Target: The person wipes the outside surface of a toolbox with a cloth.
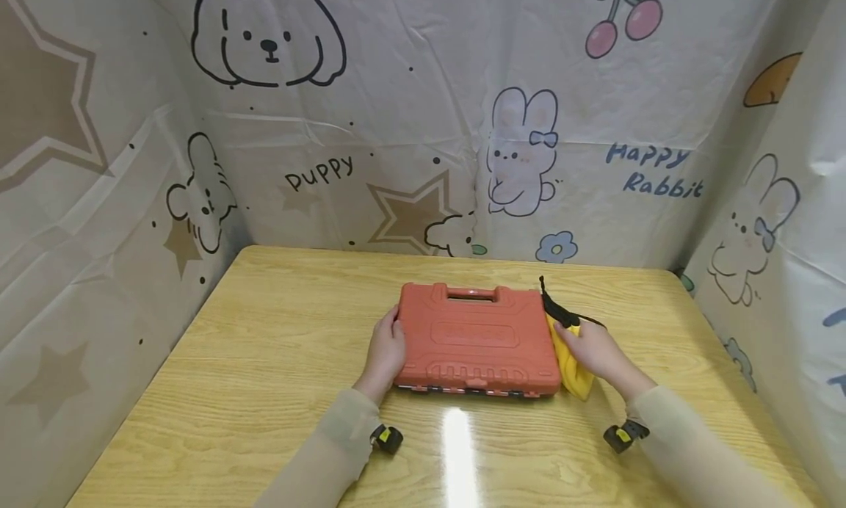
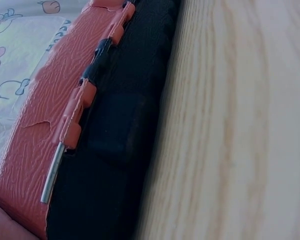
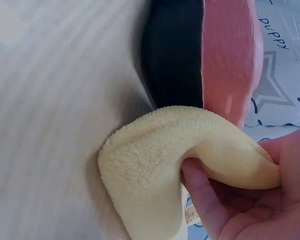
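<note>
A red and black plastic carrying case (image 1: 489,335) lies flat on the table, its handle towards the back wall and its hinged edge towards me. My left hand (image 1: 385,350) grips the case's left side, thumb on the lid; in the left wrist view only a bit of the hand shows beside the red lid (image 2: 65,75). At the case's right end, my right hand (image 1: 595,350) pinches a yellow plush cloth item (image 1: 573,368) with a black corded end (image 1: 560,313). Seen from the right wrist, the soft yellow fabric (image 3: 150,165) folds between thumb and fingers, against the case's end.
The wood-grain table (image 1: 264,390) runs back to a printed cloth backdrop (image 1: 396,126), with more cloth hanging along the left and right sides. A bright light reflection falls on the tabletop in front of the case. Each wrist wears a small black camera.
</note>
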Demonstrator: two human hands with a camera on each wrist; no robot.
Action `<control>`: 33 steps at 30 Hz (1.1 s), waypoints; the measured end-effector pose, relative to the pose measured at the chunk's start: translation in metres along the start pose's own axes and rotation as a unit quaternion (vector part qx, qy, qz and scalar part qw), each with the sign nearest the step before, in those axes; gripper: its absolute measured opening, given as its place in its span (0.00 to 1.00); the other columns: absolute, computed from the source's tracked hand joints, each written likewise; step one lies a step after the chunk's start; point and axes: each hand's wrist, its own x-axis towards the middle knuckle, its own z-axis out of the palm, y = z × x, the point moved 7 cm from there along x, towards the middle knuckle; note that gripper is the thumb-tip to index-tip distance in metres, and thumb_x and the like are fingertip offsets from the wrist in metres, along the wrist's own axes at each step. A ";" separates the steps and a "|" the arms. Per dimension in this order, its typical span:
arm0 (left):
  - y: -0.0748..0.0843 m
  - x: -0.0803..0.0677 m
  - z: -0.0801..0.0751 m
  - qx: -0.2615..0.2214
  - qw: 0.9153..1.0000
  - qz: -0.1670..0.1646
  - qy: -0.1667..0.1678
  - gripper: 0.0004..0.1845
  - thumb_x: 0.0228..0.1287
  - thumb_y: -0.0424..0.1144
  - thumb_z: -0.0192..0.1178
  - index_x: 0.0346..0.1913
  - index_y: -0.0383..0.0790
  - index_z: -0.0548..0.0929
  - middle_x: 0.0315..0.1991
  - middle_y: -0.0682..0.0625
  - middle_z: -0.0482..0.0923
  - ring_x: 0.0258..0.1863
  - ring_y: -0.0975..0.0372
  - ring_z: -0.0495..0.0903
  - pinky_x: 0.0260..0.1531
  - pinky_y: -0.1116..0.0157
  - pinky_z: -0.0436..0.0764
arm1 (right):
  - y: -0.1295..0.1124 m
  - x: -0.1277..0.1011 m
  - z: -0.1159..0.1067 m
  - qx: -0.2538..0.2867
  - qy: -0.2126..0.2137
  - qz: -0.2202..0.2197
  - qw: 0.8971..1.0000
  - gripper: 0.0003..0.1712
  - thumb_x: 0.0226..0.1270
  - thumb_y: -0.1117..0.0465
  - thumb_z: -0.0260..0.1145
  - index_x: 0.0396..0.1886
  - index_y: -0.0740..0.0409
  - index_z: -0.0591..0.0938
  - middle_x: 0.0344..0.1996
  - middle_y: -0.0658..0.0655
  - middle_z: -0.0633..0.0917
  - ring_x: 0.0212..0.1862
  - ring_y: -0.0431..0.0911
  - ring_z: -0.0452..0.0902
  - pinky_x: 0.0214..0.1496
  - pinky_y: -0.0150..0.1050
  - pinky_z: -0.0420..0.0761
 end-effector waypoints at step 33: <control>0.000 0.000 0.000 -0.006 1.000 -0.007 -0.006 0.27 0.85 0.36 0.35 0.81 0.33 0.57 0.79 0.34 0.57 0.80 0.42 0.55 0.78 0.43 0.58 | 0.012 -0.074 0.016 0.035 0.008 0.024 0.999 0.32 0.82 0.45 0.55 0.13 0.50 0.64 0.09 0.44 0.63 0.13 0.38 0.60 0.19 0.33 0.68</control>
